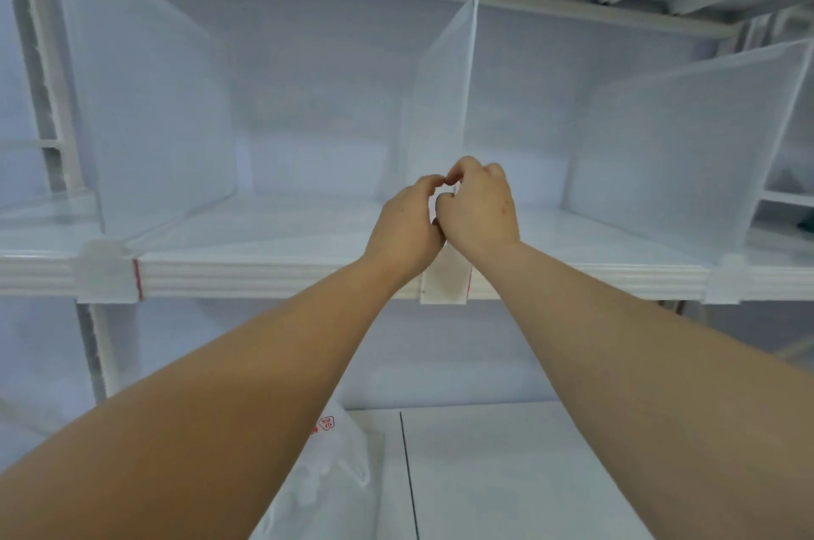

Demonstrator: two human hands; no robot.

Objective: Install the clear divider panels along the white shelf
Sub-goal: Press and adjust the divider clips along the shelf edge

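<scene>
Seating middle divider panel (pixel 445 99) at frame centre into front clip (pixel 445 275) on white shelf (pixel 264 271) edge. Left hand (pixel 407 227) and right hand (pixel 478 204) both pinched closed on panel's lower front edge. Advice: keep panel vertical, press straight down, match seated left panel (pixel 145 99) and right panel (pixel 678 143).

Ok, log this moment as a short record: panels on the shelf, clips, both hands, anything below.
shelf: white shelf, front edge ribbed
panels standing: three; left panel, middle panel, right panel
clips: left clip, middle clip, right clip on the front edge
left hand: at the middle panel's front bottom edge
right hand: fingers curled, touching the left hand there
grip: hidden
below: plastic bag with red print
</scene>
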